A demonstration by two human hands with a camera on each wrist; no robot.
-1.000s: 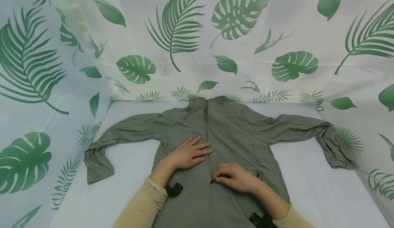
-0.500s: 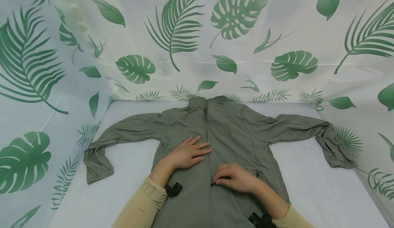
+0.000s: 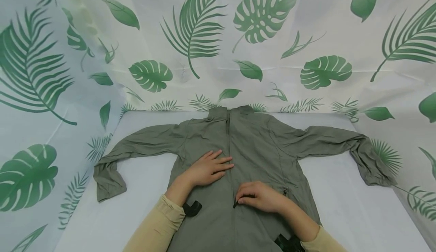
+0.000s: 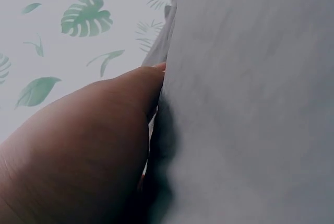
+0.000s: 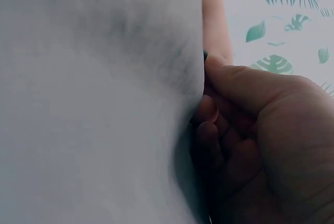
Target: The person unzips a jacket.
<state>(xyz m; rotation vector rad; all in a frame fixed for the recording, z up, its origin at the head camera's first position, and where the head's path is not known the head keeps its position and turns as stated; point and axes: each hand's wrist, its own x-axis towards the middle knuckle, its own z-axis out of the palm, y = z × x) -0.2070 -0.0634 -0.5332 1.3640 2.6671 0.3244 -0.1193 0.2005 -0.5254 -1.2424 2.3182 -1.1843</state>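
A grey-green zip jacket (image 3: 201, 138) lies spread out front up, its sleeves stretched to both sides and bent down at the cuffs. On its chest, left of the zip line, my left hand (image 3: 208, 170) rests flat with fingers spread across the fabric. Lower down, my right hand (image 3: 260, 196) pinches a small dark zipper pull (image 3: 235, 205) between thumb and curled fingers. In the right wrist view the right thumb (image 5: 245, 83) and curled fingers meet at the cloth's edge; the pull is mostly hidden there. The left wrist view shows the hand's side against the jacket.
Under the jacket is a white table (image 3: 143, 184). A white cloth with green leaf prints (image 3: 211, 36) hangs behind and at both sides. A small pocket zipper (image 3: 285, 192) sits near the right hand. Black straps (image 3: 192, 209) are on both wrists.
My right hand has drawn the zipper pull slightly down toward the hem. The left hand has stayed in place on the chest.
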